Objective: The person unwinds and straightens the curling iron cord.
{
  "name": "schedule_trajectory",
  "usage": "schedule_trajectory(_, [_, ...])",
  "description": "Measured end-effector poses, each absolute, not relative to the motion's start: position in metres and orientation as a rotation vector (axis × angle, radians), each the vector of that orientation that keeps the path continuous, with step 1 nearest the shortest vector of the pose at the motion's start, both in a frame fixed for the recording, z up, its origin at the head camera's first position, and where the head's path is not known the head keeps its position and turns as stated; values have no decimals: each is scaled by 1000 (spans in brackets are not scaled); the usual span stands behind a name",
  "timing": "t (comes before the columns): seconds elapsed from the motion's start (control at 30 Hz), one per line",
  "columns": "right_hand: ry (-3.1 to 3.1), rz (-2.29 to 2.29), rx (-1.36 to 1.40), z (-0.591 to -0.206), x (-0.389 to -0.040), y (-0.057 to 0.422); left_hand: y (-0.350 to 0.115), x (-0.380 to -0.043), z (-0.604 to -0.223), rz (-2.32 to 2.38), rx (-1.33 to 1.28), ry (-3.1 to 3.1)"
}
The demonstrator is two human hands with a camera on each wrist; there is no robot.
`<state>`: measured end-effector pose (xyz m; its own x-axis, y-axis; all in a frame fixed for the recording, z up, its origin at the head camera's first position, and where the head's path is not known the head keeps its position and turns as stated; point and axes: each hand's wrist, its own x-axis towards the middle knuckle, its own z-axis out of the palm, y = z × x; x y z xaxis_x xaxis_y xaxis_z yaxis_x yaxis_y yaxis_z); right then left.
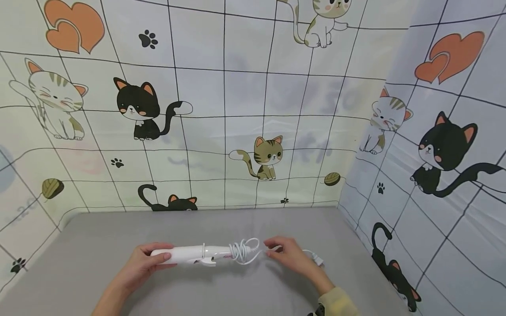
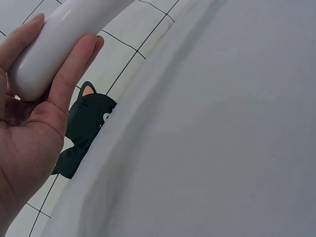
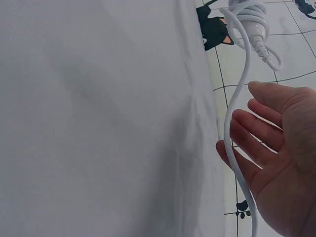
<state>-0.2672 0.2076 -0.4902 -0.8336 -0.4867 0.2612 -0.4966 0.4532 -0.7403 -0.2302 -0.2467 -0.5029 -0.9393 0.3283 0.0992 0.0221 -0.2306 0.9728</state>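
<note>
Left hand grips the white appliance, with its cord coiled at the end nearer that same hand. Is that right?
Not quite: the coiled cord is at the opposite end, nearer the right hand, as the head view shows. The left hand does grip the white appliance.

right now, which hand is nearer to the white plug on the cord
Right. In the head view, the right hand is just left of the plug; the left hand is farther off, holding the rounded end of the white device.
</note>
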Motion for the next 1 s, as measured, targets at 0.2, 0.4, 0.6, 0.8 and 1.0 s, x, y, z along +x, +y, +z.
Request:
schedule_trajectory(0.2, [-2751,1353,916,-494,-269,205,-247,-231,-502,2275,437,1812])
schedule_trajectory(0.4, [-2808,1222,990,-496,-268,207,-248,-231,-503,2288,465,1790])
schedule_trajectory(0.6, [-2848,1244,1028,-497,-263,208,-249,-229,-503,2314,499,1762])
schedule_trajectory(0.8, [-2830,1235,1045,-500,-261,215,-247,-228,-500,2298,441,1801])
schedule_trajectory(1.0, [-2775,1236,1032,-498,-257,222,-246,-229,-501,2297,425,1812])
